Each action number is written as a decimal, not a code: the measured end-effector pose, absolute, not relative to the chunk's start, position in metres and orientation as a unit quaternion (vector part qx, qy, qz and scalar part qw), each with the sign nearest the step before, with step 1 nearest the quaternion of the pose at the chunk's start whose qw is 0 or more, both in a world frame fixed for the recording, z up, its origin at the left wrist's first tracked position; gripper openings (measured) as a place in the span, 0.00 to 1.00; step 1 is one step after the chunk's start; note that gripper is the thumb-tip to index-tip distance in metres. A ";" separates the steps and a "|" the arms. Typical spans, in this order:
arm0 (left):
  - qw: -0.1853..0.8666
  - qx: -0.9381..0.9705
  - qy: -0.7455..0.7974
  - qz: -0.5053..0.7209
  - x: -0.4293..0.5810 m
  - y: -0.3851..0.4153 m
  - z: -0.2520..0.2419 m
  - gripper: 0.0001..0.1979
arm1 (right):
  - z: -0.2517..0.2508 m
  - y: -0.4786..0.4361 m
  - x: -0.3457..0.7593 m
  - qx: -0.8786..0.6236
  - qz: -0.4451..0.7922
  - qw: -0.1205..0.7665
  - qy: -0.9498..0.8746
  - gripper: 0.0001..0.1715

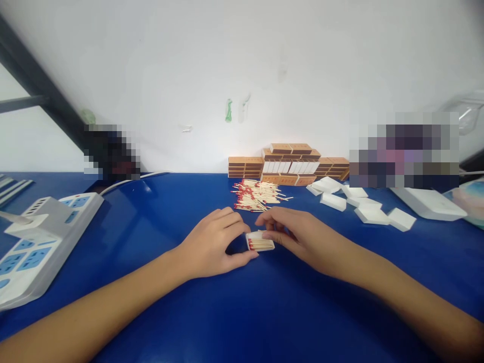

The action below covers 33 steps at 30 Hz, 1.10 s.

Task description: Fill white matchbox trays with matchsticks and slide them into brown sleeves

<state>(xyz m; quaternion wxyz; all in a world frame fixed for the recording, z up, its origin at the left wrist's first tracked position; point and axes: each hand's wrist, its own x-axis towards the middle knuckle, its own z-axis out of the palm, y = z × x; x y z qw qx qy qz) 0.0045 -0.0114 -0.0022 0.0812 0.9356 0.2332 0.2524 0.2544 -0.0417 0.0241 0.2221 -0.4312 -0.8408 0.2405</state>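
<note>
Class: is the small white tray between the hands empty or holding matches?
Holding matches: red-tipped sticks lie side by side inside the white tray, touched by the left hand and right hand.

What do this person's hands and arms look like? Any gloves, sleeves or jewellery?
The left forearm and right forearm are bare as far as the picture shows; no sleeve reaches into view. The left hand and right hand wear no gloves, and no ring, watch or bracelet shows. No bandage or marking is visible. The nails are too small to judge.

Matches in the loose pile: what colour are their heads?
Red, on pale sticks; the head view shows the matches best.
</note>
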 end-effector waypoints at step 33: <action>0.110 0.931 0.246 0.248 0.005 -0.010 -0.002 0.16 | -0.004 -0.001 0.267 -0.558 0.134 0.223 -0.788 0.10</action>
